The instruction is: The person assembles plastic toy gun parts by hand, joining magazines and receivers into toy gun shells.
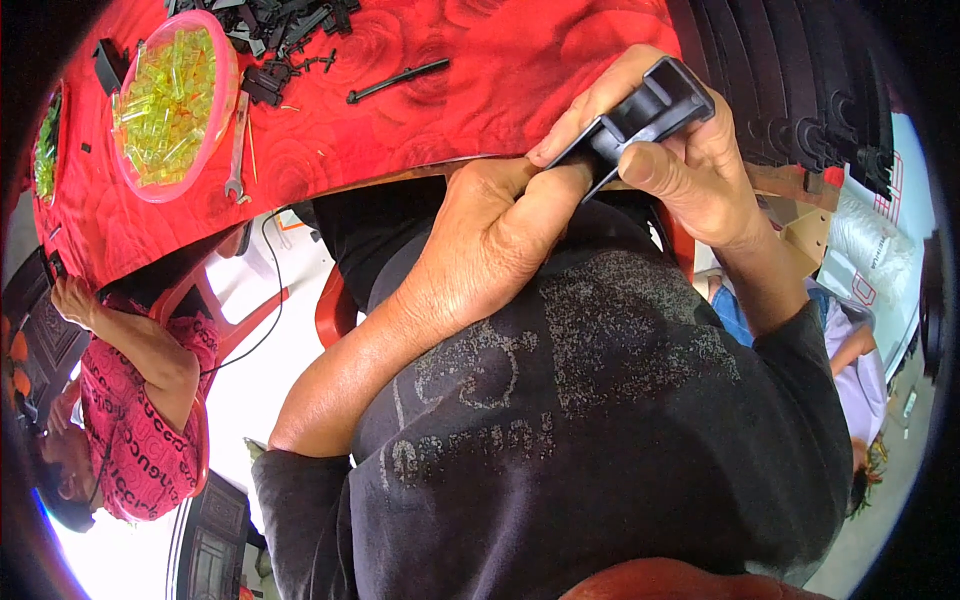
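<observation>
While between left hand (490, 235) and right (706, 190) — black part (650, 112)

We see smooth, glossy black plastic in the held part (640, 115), glossy translucent plastic in the yellow-green pieces (165, 110), shiny metal in the wrench (235, 180), red cloth (400, 130) over the wood-edged worktop (775, 182) and a matt cloth shirt (450, 520).

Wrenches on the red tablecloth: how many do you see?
1: a silver wrench, lying just right of the pink tub of yellow pieces. Others may be hidden under the pile of black parts.
</observation>
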Tool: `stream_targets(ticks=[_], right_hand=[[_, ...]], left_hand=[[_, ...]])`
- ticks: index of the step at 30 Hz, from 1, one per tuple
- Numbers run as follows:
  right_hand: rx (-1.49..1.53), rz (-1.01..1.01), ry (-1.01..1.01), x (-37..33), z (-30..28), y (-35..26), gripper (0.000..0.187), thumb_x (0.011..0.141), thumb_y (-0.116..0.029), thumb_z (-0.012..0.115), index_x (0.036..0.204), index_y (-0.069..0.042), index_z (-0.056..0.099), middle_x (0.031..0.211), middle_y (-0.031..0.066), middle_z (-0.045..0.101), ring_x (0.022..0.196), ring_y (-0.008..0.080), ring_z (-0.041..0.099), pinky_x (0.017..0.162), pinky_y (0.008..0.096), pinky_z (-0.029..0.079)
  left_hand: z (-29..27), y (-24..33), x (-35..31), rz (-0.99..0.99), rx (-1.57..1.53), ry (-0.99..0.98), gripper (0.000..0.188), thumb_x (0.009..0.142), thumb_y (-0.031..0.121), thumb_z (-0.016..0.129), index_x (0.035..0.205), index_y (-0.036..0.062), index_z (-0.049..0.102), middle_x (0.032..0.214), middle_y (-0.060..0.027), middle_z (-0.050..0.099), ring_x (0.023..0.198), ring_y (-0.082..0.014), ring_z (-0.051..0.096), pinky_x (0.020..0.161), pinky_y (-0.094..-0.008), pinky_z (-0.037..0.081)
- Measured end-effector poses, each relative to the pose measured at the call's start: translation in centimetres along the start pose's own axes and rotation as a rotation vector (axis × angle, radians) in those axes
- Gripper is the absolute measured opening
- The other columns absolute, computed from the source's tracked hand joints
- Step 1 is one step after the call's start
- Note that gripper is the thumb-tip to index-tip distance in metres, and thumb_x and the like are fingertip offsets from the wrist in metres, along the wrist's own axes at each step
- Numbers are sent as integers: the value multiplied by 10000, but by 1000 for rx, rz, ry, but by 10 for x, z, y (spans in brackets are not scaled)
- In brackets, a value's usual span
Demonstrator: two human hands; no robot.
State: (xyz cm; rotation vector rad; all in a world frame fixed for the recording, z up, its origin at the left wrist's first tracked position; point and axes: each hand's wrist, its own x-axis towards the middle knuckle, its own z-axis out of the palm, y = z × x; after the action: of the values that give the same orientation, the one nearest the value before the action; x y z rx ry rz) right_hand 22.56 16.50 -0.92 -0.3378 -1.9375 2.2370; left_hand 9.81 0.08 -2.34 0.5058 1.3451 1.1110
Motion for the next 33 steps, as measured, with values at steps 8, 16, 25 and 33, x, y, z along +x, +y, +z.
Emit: stream_targets(ticks=[8, 16, 25, 33], right_hand=[[8, -35, -32, 5, 4, -2, 394, 955, -284, 758, 1143, 1, 562, 1032, 208, 708, 1010, 279, 714, 929, 400, 556], [-62, -32, -60, 12, 11, -7, 383, 956, -264, 757, 1143, 11, 568, 1014, 202, 710, 991, 261, 715, 927, 380, 551], [-136, -43, -144, 17, 13, -13, 398, 957, -284, 756, 1132, 18, 565, 1038, 210, 710, 1001, 266, 711, 941, 391, 551], [59, 33, -19, 0, -1, 8, 455, 976, -354, 721, 1210, -19, 522, 1092, 241, 707, 1080, 325, 699, 987, 456, 547]], left_hand=[[-3, 0, -6, 4, -54, -43, 594, 1020, 564, 472, 751, 56, 622, 662, 14, 567, 625, -105, 502, 583, -292, 362], [-12, -11, -9, 50, -151, -122, 751, 959, 772, 474, 779, 57, 617, 686, 15, 575, 656, -110, 506, 598, -290, 366], [-14, -13, -13, -9, -162, -99, 796, 886, 857, 504, 833, 72, 624, 684, 30, 554, 650, -102, 483, 586, -283, 345], [-14, 6, 3, -12, 9, -138, 522, 1051, 519, 533, 964, 20, 663, 758, -2, 624, 702, -116, 559, 643, -278, 425]])
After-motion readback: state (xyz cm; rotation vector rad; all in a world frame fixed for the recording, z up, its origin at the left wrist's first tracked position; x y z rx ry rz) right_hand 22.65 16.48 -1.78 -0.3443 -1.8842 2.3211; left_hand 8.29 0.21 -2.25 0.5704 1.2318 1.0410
